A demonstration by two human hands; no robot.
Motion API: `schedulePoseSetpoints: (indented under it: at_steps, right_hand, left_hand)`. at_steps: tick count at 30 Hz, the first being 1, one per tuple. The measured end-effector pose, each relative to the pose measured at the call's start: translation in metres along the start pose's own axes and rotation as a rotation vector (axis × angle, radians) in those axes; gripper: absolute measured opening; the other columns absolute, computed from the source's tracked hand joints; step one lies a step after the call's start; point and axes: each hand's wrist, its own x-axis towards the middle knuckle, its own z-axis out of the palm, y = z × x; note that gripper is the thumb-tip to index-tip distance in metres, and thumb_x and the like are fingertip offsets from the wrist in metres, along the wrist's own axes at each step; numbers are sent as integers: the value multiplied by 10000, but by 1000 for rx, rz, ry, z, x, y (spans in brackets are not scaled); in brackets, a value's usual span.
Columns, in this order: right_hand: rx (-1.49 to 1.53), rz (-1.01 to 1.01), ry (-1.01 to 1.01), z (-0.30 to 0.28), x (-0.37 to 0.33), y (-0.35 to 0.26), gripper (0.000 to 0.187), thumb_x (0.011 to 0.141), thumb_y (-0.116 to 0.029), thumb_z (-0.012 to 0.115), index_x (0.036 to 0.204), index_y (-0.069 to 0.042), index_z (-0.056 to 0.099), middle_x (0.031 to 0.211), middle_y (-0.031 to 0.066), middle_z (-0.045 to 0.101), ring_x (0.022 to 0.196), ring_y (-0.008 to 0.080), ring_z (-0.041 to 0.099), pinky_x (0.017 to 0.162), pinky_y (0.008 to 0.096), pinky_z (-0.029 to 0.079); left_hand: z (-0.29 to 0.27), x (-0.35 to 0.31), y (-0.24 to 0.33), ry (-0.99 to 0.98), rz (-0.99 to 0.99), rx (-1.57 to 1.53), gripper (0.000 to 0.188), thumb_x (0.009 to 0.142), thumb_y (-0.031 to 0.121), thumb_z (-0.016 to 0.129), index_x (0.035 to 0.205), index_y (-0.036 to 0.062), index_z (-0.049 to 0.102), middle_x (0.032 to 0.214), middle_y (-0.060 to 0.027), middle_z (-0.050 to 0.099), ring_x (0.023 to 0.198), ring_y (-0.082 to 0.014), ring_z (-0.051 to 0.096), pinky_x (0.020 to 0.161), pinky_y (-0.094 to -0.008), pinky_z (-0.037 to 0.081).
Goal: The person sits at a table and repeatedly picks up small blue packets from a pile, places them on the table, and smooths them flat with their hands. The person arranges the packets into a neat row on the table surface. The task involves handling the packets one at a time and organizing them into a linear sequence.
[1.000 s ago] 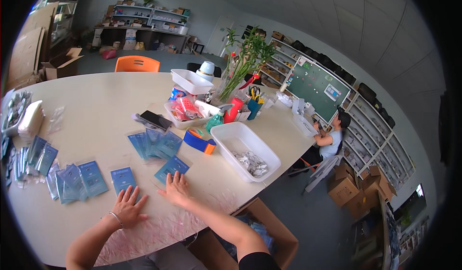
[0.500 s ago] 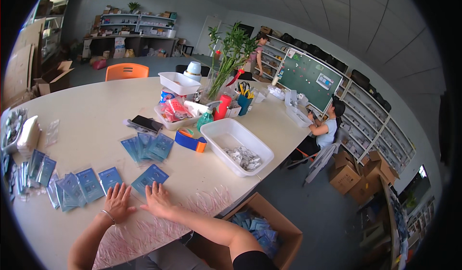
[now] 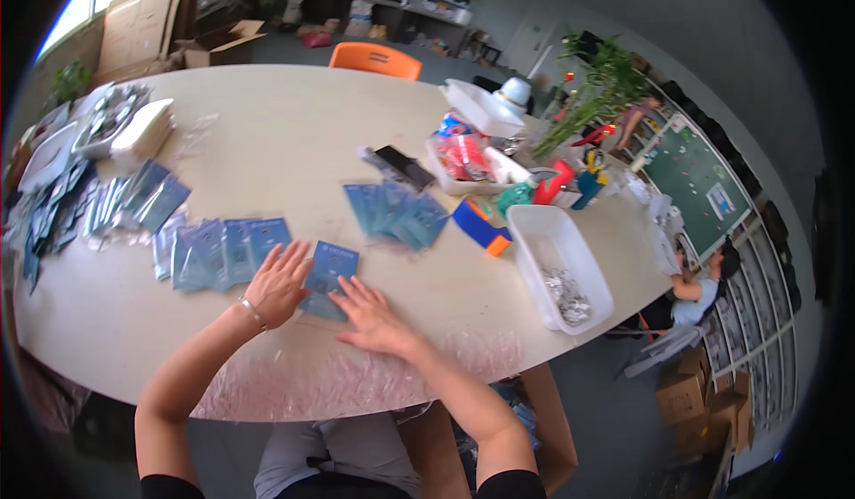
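A blue flat card packet in clear wrapping lies on the table between my hands. My left hand, with a bracelet at the wrist, lies at the packet's left edge, fingers stretched out. My right hand is spread flat, its fingertips at the packet's lower right edge. Left of my left hand, several overlapping packets form a row. A fanned group of similar packets lies farther off. Thin pinkish strands are strewn along the near table edge.
At right stands a white bin with small silvery pieces, beside a blue-orange tape dispenser and a phone. More packets are heaped at left. A carton stands below the table edge. A co-worker sits at far right.
The view has turned, so the table appears shifted right and tilted. The lone packet near my left hand now overlaps the row's end. My hands now flank one packet.
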Motion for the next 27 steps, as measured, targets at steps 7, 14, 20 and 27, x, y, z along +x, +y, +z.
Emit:
schedulePoseSetpoints:
  at_steps: [7,14,20,27]
  right_hand:
    - [520,124,175,-7,13,21,334,790,-83,709,1119,-57,659,1277,141,565,1220,299,513,982,367,441]
    - [280,154,317,2,-20,0,163,758,-33,716,920,-30,698,940,96,609,937,270,599,810,379,493]
    - [323,162,447,6,-21,0,173,738,-17,725,907,-26,692,906,97,583,897,280,586,777,384,485]
    - [307,125,336,4,-23,2,88,771,-37,707,849,-15,672,880,102,573,882,278,576,784,384,475]
  left_hand:
    - [35,-4,1,-153,200,-105,617,960,306,505,1487,59,300,1547,-165,280,1448,-313,226,1172,-444,209]
    - [35,0,19,-101,96,-50,543,965,325,493,1471,171,373,1531,-171,309,1419,-313,285,1145,-445,240]
    - [34,1,27,-20,58,-72,550,890,346,592,1400,172,482,1452,-179,399,1349,-324,364,1102,-470,284]
    - [39,3,22,-90,133,-140,644,905,349,579,1442,50,388,1517,-170,320,1430,-325,250,1166,-463,208]
